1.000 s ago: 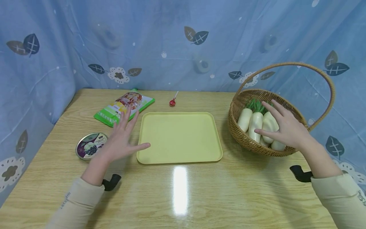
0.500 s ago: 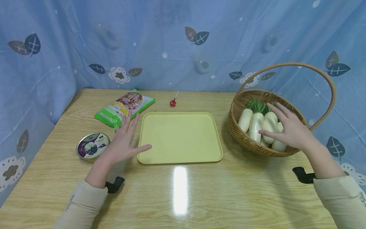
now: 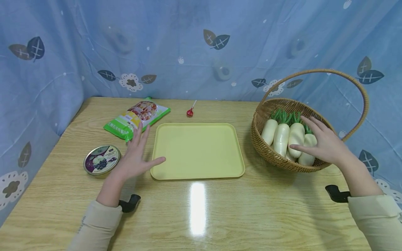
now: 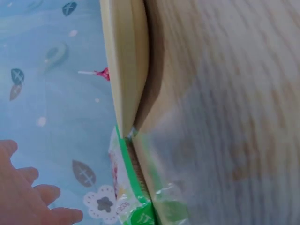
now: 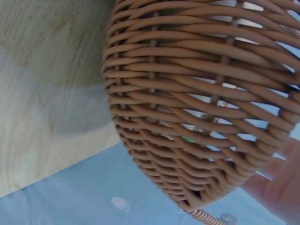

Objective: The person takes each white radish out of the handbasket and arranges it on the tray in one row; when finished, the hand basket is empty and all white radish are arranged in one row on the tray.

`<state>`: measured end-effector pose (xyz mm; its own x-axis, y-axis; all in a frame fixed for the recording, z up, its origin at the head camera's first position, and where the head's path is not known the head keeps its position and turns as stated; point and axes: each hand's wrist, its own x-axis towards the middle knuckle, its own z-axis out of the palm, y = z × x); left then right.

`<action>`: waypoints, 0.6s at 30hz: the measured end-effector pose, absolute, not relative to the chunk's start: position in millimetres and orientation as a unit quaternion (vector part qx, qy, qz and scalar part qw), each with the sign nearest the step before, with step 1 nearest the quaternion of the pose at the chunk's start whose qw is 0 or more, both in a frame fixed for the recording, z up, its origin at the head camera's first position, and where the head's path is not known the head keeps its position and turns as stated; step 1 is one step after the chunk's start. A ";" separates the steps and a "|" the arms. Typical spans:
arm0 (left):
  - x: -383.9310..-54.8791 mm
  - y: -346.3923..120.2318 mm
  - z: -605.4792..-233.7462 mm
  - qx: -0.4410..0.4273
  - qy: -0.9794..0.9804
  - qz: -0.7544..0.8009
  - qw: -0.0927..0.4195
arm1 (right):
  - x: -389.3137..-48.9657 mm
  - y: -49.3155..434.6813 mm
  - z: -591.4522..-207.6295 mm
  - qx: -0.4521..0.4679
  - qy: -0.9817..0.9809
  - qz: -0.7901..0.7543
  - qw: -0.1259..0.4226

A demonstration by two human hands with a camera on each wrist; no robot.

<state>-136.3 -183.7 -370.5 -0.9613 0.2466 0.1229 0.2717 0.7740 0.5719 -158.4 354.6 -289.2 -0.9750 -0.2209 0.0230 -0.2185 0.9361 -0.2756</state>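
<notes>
My left hand [image 3: 135, 158] hovers with spread fingers between the round tin [image 3: 102, 160] and the yellow tray [image 3: 198, 151], holding nothing. Just beyond its fingertips lies a green and white food packet [image 3: 136, 118]. On the right, my right hand [image 3: 328, 144] is held over the near right side of a wicker basket [image 3: 276, 162], fingers apart and gripping nothing. Inside the basket are several white radishes [image 3: 281, 137] with green tops. In the right wrist view, the basket's woven wall [image 5: 187, 93] hides most of the contents, and part of the hand [image 5: 281, 187] shows past the rim.
A red lollipop [image 3: 190, 112] lies behind the tray. The basket's tall arched handle [image 3: 326, 70] rises over its right side. A blue patterned cloth [image 3: 188, 45] hangs along the back of the wooden table [image 3: 150, 223].
My right hand has drifted right, uncovering more of the radishes. The left forearm has shifted slightly right, while the fingers stay spread. The objects on the table have not moved.
</notes>
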 end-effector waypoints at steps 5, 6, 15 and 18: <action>-137.4 -183.5 -375.4 -0.137 -0.942 -0.307 0.020 | -159.6 358.7 -294.0 -0.113 0.985 -0.134 0.008; -137.6 -183.7 -376.2 -0.136 -0.942 -0.308 0.017 | -159.9 359.2 -295.0 -0.112 0.985 -0.132 0.009; -138.4 -183.5 -379.5 -0.120 -0.936 -0.329 -0.019 | -162.0 365.2 -300.9 -0.103 0.986 -0.127 0.034; -138.4 -182.7 -380.1 -0.118 -0.935 -0.332 -0.025 | -162.1 366.4 -301.6 -0.096 0.986 -0.131 0.047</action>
<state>-138.4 -182.7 -380.1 -0.9708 0.2378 0.0315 0.2044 0.7514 0.6274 -162.1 366.4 -301.6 -0.9771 -0.2016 -0.0681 -0.1769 0.9475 -0.2665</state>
